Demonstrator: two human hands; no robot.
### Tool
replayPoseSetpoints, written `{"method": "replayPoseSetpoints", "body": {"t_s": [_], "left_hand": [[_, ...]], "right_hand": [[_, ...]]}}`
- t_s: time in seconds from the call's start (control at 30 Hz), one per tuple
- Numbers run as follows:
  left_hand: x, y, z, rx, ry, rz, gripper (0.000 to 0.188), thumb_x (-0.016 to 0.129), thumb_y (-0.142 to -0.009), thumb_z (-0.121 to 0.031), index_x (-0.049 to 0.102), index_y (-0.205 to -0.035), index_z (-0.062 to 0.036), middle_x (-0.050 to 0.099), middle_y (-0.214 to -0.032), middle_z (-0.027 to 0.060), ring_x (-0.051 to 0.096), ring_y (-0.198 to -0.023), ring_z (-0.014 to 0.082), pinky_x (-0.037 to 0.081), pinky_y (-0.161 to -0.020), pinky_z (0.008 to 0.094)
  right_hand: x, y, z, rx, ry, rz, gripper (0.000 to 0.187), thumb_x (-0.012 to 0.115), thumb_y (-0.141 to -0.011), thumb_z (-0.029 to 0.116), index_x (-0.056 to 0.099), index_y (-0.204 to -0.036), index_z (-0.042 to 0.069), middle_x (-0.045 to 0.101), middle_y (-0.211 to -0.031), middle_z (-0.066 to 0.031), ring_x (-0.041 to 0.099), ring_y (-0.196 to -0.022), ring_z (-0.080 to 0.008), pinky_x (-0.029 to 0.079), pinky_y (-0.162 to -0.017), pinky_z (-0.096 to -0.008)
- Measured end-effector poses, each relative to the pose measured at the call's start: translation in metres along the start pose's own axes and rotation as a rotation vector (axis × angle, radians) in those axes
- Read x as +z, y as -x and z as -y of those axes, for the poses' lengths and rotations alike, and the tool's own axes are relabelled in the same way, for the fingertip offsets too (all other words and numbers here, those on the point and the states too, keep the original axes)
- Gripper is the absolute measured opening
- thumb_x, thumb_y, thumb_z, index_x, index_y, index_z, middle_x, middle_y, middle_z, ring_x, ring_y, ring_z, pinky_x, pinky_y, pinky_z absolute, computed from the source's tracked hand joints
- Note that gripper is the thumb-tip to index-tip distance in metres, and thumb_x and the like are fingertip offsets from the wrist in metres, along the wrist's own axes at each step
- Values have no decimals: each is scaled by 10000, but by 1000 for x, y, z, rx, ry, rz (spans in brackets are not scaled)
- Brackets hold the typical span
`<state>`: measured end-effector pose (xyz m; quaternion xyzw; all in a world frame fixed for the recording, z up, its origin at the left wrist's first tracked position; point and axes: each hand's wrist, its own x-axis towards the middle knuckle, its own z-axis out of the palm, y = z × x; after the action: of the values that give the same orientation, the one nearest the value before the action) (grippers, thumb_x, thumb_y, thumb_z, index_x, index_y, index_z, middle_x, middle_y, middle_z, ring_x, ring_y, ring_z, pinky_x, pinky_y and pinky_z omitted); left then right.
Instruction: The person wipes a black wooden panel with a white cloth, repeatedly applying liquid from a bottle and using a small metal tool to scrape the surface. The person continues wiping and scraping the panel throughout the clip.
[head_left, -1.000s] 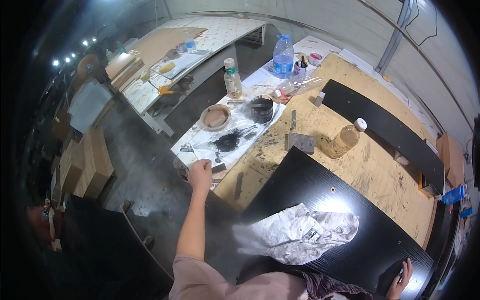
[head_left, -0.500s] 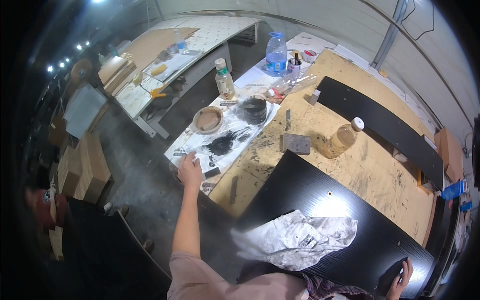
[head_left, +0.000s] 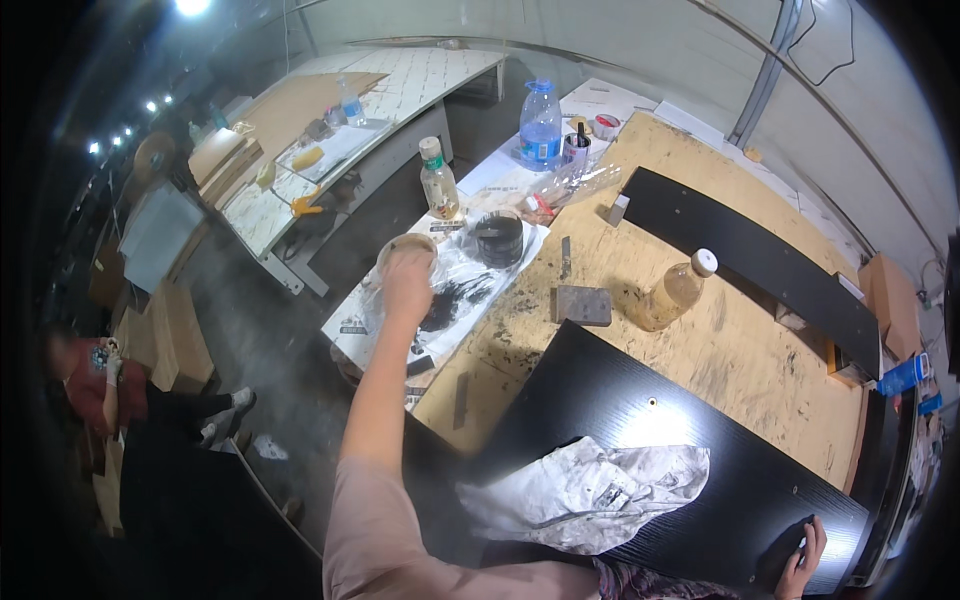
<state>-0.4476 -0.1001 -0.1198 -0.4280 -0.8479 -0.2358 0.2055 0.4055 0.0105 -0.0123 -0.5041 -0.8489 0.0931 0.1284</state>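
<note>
My left hand (head_left: 407, 288) reaches over a round bowl with brownish contents (head_left: 397, 243) on the stained white sheet. Its fingertips dip inside the rim, so what they grip, if anything, is hidden. Next to the bowl stands a dark, black-smeared tub (head_left: 498, 240); a black smear (head_left: 455, 300) and a small dark block (head_left: 420, 366) lie nearer me. My right hand (head_left: 803, 562) rests at the right end of a glossy black panel (head_left: 730, 490), fingers extended and slightly bent. A crumpled, stained white cloth (head_left: 600, 490) lies on that panel.
A capped bottle of yellowish liquid (head_left: 675, 292) and a grey block (head_left: 582, 306) stand on the plywood table (head_left: 760, 370). Farther off are a green-labelled bottle (head_left: 438, 182), a large water bottle (head_left: 540, 130) and a long black board (head_left: 750, 250). A person in red (head_left: 95, 375) is at far left.
My left hand has moved up and away from the near end of the white sheet to the bowl. My right hand stays on the panel. The person at left has come further into view.
</note>
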Motion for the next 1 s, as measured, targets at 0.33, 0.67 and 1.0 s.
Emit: {"method": "replayPoseSetpoints", "body": {"t_s": [0.33, 0.67, 1.0], "left_hand": [[62, -63, -37, 127, -59, 165, 212, 568, -878, -35, 687, -1046, -87, 670, -1036, 110, 638, -1054, 306, 537, -862, 442], [72, -64, -33, 163, -101, 113, 102, 615, -871, -80, 696, -932, -81, 658, -932, 100, 661, -956, 297, 557, -775, 447], [14, -5, -20, -172, 294, -77, 137, 675, -904, -187, 736, -931, -66, 696, -919, 130, 663, -885, 366, 509, -753, 459]], "right_hand": [[-7, -4, 18, -28, 33, -38, 454, 454, -963, 83, 576, -1393, 4, 513, -1484, -235, 462, -1386, -396, 347, -1177, -461], [-7, -7, 24, -2, 82, -44, 483, 445, -912, 51, 594, -1368, -9, 559, -1437, -250, 515, -1342, -403, 384, -1151, -457], [-4, -1, 12, 2, 86, -35, 459, 460, -952, 107, 591, -1377, -3, 572, -1424, -245, 524, -1337, -399, 391, -1148, -464]]}}
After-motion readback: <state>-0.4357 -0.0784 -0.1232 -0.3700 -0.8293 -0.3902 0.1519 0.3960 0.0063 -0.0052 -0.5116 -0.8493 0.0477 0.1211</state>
